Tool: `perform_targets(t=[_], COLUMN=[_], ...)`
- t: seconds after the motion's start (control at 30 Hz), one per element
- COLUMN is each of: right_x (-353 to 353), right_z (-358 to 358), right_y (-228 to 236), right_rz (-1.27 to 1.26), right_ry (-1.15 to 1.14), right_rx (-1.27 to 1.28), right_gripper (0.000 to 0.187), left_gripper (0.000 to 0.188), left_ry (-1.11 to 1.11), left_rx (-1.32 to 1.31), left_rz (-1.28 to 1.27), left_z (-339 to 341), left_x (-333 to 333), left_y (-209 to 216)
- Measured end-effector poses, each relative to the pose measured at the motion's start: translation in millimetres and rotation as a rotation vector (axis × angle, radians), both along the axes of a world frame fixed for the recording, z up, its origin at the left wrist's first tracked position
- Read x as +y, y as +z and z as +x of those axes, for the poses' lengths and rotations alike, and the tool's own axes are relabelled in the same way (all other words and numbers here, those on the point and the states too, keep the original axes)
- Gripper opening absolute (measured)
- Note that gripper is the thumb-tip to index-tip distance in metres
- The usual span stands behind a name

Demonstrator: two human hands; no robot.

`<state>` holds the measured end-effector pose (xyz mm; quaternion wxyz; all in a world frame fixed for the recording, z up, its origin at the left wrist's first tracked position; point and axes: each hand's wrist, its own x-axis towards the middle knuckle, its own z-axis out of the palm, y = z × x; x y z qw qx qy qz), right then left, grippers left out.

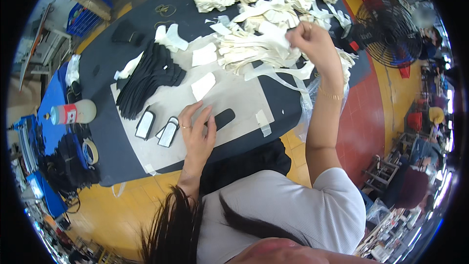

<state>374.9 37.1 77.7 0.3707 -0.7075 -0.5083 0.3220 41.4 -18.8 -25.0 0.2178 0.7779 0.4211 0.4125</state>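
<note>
Pinching the edge of one pale fabric piece [274, 34], the fingers of the right hand [312, 40] are pressed together above a cream pile [256, 51] at the counter's far right. The left hand [199, 128] has its fingers loosely apart over a grey sheet [190, 105], beside one black piece [226, 119] — whether they touch it, I cannot tell. Two white cut pieces [203, 86] lie farther up the sheet; two small black-edged pieces [168, 132] sit left of that hand. One fanned stack of black strips [151, 79] lies beyond them (too overlapped to count, like the cream pile). Of containers, one bottle [73, 112] with pale contents stands on the left — and one blue crate [90, 10] sits past the counter [105, 63], its contents unclear.
</note>
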Motion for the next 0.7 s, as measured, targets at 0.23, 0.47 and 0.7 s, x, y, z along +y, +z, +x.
perform_targets(t=[0.23,0.47,0.7], right_x=[-63,-73,-61], right_z=[-118,-150,-144], right_y=[-27,-36,-14], right_rz=[-0.033,0.210,0.477], right_ry=[0.264,0.392,0.562], right_rx=[0.891,0.422,0.075], right_gripper=[0.024,0.019,0.042], left_gripper=[0.051,0.046,0.045], left_ry=[-0.243,-0.311,-0.337], left_rx=[-1.168,-1.070,-1.006], left_rz=[-0.739,-0.902,-1.065], left_z=[28,-9,-15], left_x=[-9,-9,-21], left_y=[29,46,57])
